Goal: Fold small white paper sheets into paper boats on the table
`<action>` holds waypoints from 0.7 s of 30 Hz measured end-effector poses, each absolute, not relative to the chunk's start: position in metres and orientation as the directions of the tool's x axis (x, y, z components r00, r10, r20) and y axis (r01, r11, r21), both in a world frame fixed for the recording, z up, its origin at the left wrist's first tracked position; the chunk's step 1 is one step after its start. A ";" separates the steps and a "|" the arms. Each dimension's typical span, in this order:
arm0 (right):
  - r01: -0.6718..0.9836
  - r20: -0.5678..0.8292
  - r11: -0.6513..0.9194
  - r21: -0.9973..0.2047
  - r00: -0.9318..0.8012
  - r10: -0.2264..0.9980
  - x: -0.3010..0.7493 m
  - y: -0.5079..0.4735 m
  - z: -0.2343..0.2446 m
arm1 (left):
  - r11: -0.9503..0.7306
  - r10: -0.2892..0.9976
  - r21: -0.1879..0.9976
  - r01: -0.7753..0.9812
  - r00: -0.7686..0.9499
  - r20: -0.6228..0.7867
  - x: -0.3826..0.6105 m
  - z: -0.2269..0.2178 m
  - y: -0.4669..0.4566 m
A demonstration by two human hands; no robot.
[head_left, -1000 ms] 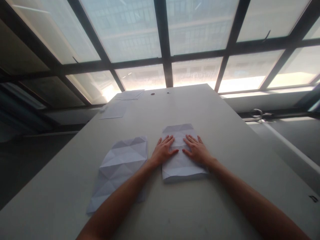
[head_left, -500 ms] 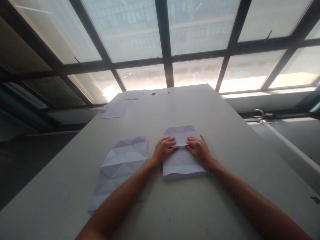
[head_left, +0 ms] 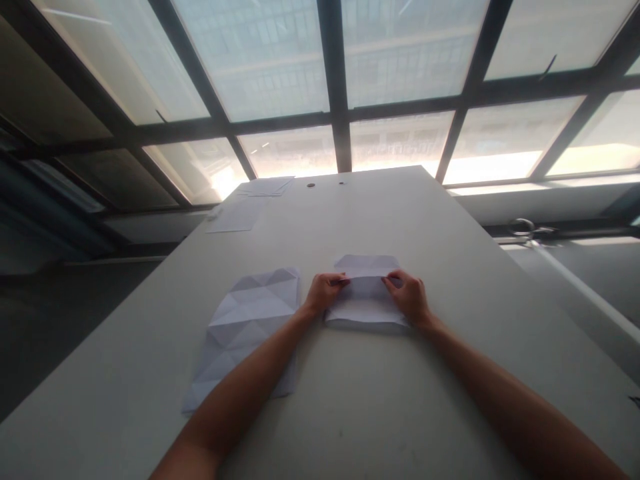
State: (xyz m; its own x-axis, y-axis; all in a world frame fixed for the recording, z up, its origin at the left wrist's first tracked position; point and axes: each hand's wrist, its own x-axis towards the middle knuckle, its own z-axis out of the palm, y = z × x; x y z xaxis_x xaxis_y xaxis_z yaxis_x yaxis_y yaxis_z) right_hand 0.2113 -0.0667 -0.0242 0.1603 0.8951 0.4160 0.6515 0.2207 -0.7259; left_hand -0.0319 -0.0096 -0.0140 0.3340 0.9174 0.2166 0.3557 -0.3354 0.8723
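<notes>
A creased sheet of white paper lies on the white table in front of me, with a fold raised across its middle. My left hand pinches the left end of that fold between thumb and fingers. At the right end, my right hand pinches the same fold. Left of it rests a larger stack of creased paper, marked with triangular and level fold lines. My left forearm covers part of this stack.
Several flat white sheets lie at the table's far left. Two small round holes, one a grommet, show near the far edge of the table. Beyond stand dark-framed windows. A metal ring and white bar are at the right.
My hands have gone from lying with fingers spread on the paper to pinching its fold. The fold now stands up, and the sheet's near edge has drawn away from me.
</notes>
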 end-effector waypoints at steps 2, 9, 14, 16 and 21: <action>0.522 0.419 0.240 -0.819 0.257 0.871 0.212 -0.065 -0.024 | -0.272 0.942 0.916 0.296 0.275 0.191 -0.032 -0.013 -0.013; 0.063 0.237 0.230 -0.971 0.159 0.958 0.218 -0.059 -0.019 | -0.216 0.976 0.966 0.145 0.062 0.209 -0.036 -0.002 -0.014; 0.122 0.204 0.190 -0.974 0.119 0.972 0.219 -0.058 -0.022 | -0.196 0.980 0.981 0.015 -0.028 0.196 -0.034 -0.003 -0.010; 0.121 0.187 0.168 -0.978 0.171 0.967 0.219 -0.057 -0.024 | -0.171 0.985 0.985 -0.024 -0.028 0.170 -0.033 -0.005 -0.009; 0.155 0.190 0.155 -0.976 0.241 0.952 0.220 -0.054 -0.026 | -0.176 0.983 0.984 0.021 -0.043 0.177 -0.031 -0.008 -0.005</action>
